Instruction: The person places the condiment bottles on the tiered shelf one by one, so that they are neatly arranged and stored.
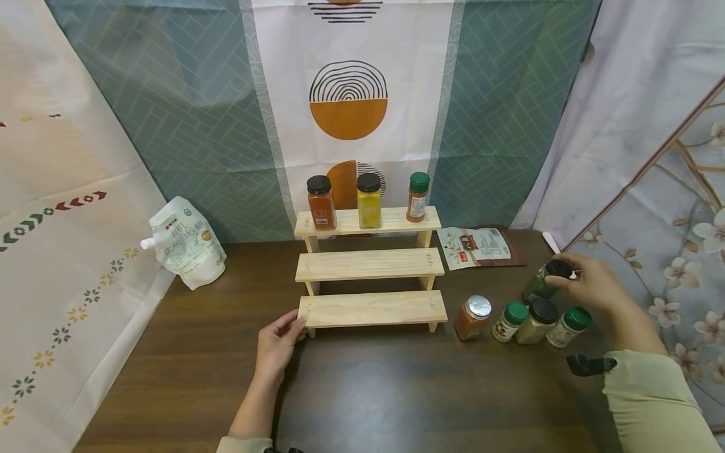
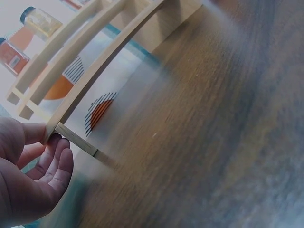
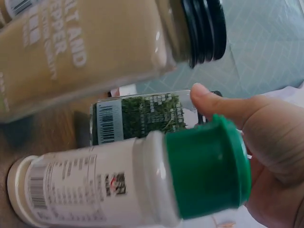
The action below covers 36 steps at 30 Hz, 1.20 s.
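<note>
A three-tier wooden spice rack (image 1: 368,267) stands against the back cloth. My left hand (image 1: 276,346) pinches the left end of its lowest board, thumb on top and fingers beneath, as the left wrist view shows. At the right, my right hand (image 1: 591,283) grips a jar of green dried herbs (image 1: 539,284) by its black lid. In the right wrist view, a green-capped shaker (image 3: 95,185) and a salt and pepper jar (image 3: 95,52) partly hide the herb jar (image 3: 152,114). Whether that jar touches the table cannot be told.
On the top tier stand a red-orange spice jar (image 1: 322,204), a yellow spice jar (image 1: 369,202) and a green-capped bottle (image 1: 417,200). A silver-lidded jar (image 1: 472,319) and a green-capped shaker (image 1: 508,323) are right of the rack. Pouches lie behind (image 1: 478,246) and left (image 1: 189,242).
</note>
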{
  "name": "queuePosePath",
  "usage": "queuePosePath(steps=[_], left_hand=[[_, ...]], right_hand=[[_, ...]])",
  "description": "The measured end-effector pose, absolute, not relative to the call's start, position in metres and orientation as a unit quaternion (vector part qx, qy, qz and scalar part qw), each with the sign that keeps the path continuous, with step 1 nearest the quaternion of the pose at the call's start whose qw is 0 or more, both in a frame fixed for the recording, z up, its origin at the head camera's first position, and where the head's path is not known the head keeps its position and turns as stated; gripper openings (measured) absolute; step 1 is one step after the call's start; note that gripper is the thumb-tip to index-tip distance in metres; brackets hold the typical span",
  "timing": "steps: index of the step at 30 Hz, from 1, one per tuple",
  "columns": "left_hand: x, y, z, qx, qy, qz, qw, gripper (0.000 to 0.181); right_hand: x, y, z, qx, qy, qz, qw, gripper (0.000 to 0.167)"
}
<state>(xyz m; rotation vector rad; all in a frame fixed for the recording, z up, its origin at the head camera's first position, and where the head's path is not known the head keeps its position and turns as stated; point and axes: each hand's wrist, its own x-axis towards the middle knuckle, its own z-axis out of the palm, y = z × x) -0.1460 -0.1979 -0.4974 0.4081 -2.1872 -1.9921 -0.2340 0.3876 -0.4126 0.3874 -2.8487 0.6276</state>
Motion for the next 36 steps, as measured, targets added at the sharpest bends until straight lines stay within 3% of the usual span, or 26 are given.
queuePosePath(steps=[15, 21, 36], left_hand=[[-0.147, -0.198, -0.498, 0.141, -0.731, -0.663, 0.076, 0.035], [-0.147, -0.197, -0.499, 0.144, -0.732, -0.661, 0.080, 0.033], [-0.147, -0.197, -0.498, 0.139, -0.736, -0.658, 0.079, 0.035]], right_hand=[[-0.238, 0.352, -0.385, 0.118, -0.950, 0.245, 0.154, 0.055], [-0.243, 0.332, -0.371, 0.116, -0.948, 0.253, 0.152, 0.055], [-0.247, 0.275, -0.351, 0.178, -0.924, 0.285, 0.181, 0.052]])
